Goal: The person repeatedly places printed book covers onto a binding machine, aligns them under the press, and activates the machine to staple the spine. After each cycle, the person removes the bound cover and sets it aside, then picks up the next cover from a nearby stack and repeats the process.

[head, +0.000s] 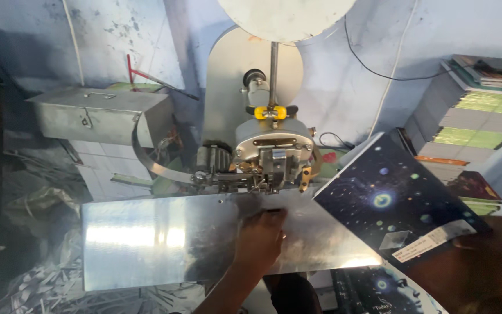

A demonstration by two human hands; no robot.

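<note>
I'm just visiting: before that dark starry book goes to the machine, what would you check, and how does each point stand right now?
1. Book held: ok. The right hand grips the starry book at its lower corner.
2. Metal plate bare for the book: not ok. The left hand lies flat on it.
3. Fingers away from the machine head: not ok, the left fingertips sit just below it.
4. Book lined up: not ok, it is tilted, off to the plate's right.
5. Machine running: cannot tell.

Dark star-patterned notebook point(396, 200) tilted over the shiny metal plate's point(146, 238) right end; cover closed.
</note>
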